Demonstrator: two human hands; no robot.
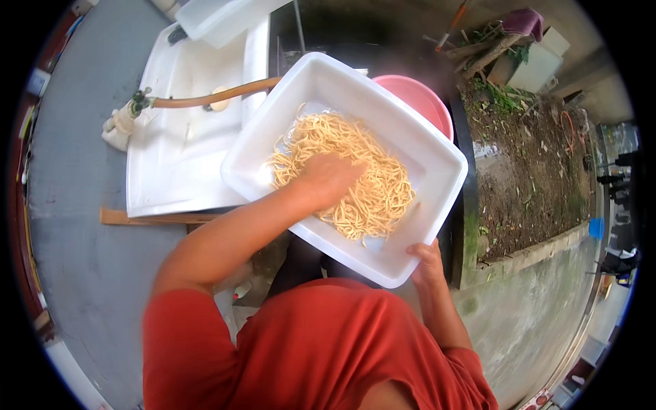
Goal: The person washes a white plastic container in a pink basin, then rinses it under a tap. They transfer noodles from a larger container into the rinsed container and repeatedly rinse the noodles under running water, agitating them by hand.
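Observation:
A white plastic tub is held at a slant in front of me, with a heap of pale yellow noodle-like strips inside. My left hand reaches over the tub's near side and lies on the strips. Motion blurs its fingers, so whether they grip any strips is unclear. At the tub's near right corner my right hand grips the rim, thumb on top and the other fingers mostly hidden beneath.
To the left is a white sink, with a brown hose running from a tap toward the tub. A clear plastic container overlaps its far end. Behind the tub sits a pink basin. A soil bed with a raised edge lies right.

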